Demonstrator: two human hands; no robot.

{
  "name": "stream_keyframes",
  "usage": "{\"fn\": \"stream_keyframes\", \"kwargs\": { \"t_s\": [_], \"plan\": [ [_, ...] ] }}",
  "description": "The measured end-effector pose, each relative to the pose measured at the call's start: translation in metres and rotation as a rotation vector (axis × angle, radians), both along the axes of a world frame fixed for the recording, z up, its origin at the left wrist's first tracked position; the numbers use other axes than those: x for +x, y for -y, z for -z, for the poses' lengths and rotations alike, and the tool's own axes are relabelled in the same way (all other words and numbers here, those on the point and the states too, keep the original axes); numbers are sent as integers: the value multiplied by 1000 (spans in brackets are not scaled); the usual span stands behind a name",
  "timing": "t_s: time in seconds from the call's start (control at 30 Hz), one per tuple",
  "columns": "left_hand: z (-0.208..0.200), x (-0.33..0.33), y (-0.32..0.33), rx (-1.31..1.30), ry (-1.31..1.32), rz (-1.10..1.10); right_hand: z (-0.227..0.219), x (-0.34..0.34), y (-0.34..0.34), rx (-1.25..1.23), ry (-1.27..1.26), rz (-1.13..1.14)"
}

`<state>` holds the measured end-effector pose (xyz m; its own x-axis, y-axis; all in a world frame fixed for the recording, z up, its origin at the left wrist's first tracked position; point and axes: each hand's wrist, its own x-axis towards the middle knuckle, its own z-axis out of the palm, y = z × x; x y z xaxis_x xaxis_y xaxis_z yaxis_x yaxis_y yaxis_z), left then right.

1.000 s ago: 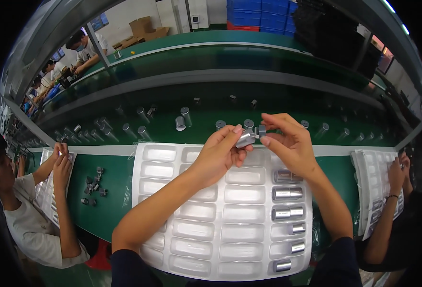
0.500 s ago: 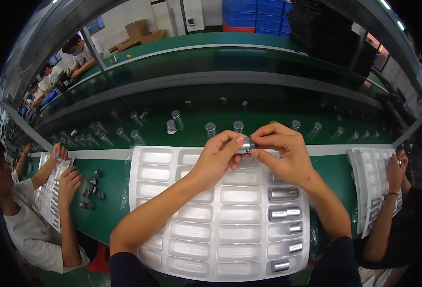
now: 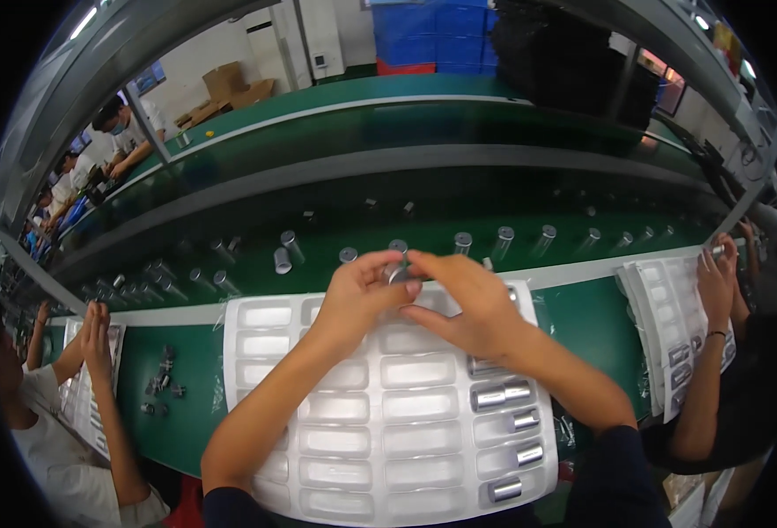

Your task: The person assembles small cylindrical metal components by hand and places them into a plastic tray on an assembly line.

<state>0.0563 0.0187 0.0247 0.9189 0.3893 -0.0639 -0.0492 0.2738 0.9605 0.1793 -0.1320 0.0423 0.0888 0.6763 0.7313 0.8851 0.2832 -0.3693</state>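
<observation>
A short silver metal cylinder (image 3: 397, 275) is held over the far part of a white moulded tray (image 3: 335, 407). My left hand (image 3: 353, 295) is closed around it, thumb and fingers gripping its sides. Close against it on the right, my right hand (image 3: 472, 304) has its fingertips at the cylinder's upper edge, while its thumb stands apart below. The fingers partly cover the cylinder, so its far end is hidden. In the tray's right column lie several silver cylinders (image 3: 500, 398). My right forearm partly hides the upper ones.
Silver cylinders (image 3: 505, 239) stand in a row on the green belt (image 3: 441, 207) beyond the tray. Small dark metal parts (image 3: 163, 383) lie on the bench to the left. Co-workers handle parts over trays on both sides, including a stacked tray (image 3: 657, 326) at right.
The view has turned, shifting the scene. My right thumb has come away from the cylinder and the right hand has opened wider, while my left hand keeps its grip.
</observation>
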Motion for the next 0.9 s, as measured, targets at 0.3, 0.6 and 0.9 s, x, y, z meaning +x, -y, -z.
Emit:
{"fn": "stream_keyframes", "kwargs": {
  "t_s": [0.3, 0.6, 0.9],
  "plan": [
    [-5, -8, -82, 52, 3, -271, -46, 67, 11, 20, -431, 263],
    [5, -10, -154, 820, -618, -293, -11, 98, -4, -382, -407, 329],
    [29, -17, -145, 1371, -646, -125, 49, 136, -149, -631, 108, 152]
  ]
}}
